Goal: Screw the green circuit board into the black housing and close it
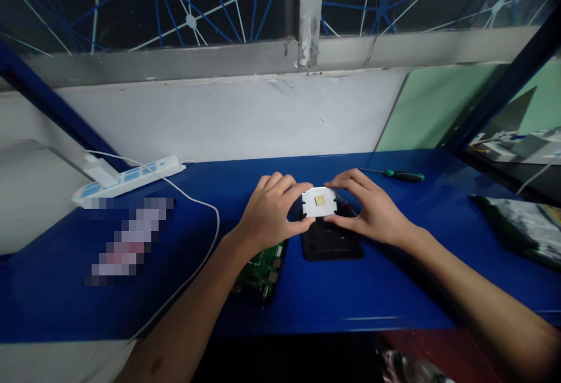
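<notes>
Between my two hands is a small white metal plate [310, 206] with notched sides and a square yellowish pad [320, 200] on its face. My left hand [274, 210] pinches its left edge between thumb and fingers. On the opposite edge, my right hand [366, 204] grips it the same way. Below the plate, a black plastic cover [333, 244] lies on the blue table, partly hidden by the plate. A green circuit board [263, 266] with metal ports along one side rests under my left wrist, which covers part of it.
A screwdriver [405, 176] with a green and black handle lies at the back right. At left are a white power strip [149, 173], its cable [217, 219] and a pixelated object [131, 242]. A shiny plastic bag [521, 225] sits at the right edge of the blue table [394, 289].
</notes>
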A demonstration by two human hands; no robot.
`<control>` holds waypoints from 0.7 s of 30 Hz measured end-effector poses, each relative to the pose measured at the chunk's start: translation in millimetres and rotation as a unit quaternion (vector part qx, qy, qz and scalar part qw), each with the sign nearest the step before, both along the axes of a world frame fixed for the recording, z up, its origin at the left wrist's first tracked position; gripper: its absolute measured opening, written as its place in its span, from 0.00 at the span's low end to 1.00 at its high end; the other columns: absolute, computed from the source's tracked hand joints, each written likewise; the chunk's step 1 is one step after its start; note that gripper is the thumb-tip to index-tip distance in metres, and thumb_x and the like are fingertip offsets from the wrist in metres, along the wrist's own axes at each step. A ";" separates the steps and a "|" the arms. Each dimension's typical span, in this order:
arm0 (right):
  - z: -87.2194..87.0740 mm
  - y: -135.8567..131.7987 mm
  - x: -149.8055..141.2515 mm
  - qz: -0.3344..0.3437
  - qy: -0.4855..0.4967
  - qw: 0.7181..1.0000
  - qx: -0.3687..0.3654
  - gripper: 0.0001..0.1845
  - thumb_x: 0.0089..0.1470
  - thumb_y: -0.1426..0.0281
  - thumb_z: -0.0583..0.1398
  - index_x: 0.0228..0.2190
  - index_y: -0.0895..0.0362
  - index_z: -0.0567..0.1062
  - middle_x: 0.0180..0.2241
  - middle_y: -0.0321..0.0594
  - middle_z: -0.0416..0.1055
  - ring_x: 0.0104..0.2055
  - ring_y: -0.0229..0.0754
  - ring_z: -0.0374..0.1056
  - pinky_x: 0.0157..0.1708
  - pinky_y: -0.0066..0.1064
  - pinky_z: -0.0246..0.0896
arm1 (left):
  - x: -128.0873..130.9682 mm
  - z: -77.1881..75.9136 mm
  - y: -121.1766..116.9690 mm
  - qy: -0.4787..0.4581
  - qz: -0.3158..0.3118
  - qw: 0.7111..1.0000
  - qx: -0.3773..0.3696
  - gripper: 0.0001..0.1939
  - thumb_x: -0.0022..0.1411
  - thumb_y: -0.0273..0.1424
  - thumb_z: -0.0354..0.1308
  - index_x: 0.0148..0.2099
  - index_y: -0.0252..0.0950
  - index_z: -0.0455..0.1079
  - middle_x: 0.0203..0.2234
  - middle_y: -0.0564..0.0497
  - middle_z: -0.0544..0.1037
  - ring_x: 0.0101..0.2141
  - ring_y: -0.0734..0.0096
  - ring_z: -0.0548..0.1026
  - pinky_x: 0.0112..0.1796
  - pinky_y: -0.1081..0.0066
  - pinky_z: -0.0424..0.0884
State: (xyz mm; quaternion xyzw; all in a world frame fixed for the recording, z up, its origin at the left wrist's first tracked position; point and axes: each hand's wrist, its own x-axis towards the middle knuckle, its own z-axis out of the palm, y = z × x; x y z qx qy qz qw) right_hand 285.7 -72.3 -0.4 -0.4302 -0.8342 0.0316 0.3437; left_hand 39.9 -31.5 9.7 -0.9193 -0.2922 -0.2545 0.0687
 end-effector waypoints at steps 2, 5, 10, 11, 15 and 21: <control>-0.9 -0.1 -0.3 0.001 0.004 1.000 0.000 0.25 0.55 0.58 0.65 0.51 0.51 0.68 0.47 0.45 0.69 0.50 0.51 0.69 0.48 0.46 0.70 | 0.1 -1.0 0.1 0.001 0.002 1.000 -0.006 0.22 0.62 0.40 0.61 0.56 0.41 0.66 0.41 0.48 0.74 0.41 0.56 0.69 0.42 0.60 0.63; -1.9 -0.2 -0.3 0.003 0.008 1.000 -0.004 0.25 0.55 0.58 0.65 0.51 0.51 0.68 0.47 0.46 0.69 0.50 0.51 0.69 0.47 0.46 0.71 | 0.1 -1.9 0.6 0.003 0.005 1.000 -0.016 0.22 0.63 0.41 0.60 0.57 0.43 0.65 0.42 0.48 0.74 0.42 0.56 0.69 0.43 0.59 0.63; -1.4 -0.7 -0.6 -0.003 0.010 1.000 -0.007 0.24 0.55 0.58 0.65 0.51 0.51 0.69 0.47 0.46 0.69 0.49 0.51 0.69 0.47 0.46 0.71 | 0.3 -1.8 0.6 0.008 0.001 1.000 -0.009 0.22 0.63 0.40 0.60 0.57 0.41 0.64 0.42 0.48 0.74 0.42 0.56 0.69 0.43 0.60 0.63; -1.1 -0.8 -0.8 -0.002 0.008 1.000 -0.007 0.24 0.55 0.58 0.65 0.51 0.52 0.69 0.47 0.46 0.69 0.49 0.50 0.69 0.47 0.46 0.71 | 0.4 -1.8 0.4 0.009 0.001 1.000 -0.007 0.22 0.63 0.40 0.60 0.57 0.40 0.64 0.42 0.48 0.74 0.42 0.56 0.69 0.43 0.60 0.63; -0.6 -1.3 -2.4 -0.002 0.003 1.000 -0.013 0.24 0.54 0.59 0.66 0.50 0.52 0.69 0.46 0.46 0.69 0.49 0.50 0.70 0.47 0.45 0.71 | 0.1 -2.7 -0.1 0.024 0.011 1.000 -0.015 0.24 0.63 0.41 0.61 0.58 0.39 0.65 0.43 0.47 0.73 0.42 0.56 0.69 0.42 0.61 0.63; -0.6 -4.2 -6.0 0.006 0.004 1.000 -0.011 0.26 0.54 0.58 0.66 0.50 0.53 0.68 0.46 0.46 0.69 0.49 0.50 0.70 0.46 0.45 0.72 | 0.6 -3.9 -0.1 0.044 0.023 0.999 -0.011 0.26 0.61 0.45 0.64 0.57 0.41 0.66 0.44 0.46 0.71 0.43 0.55 0.68 0.41 0.60 0.63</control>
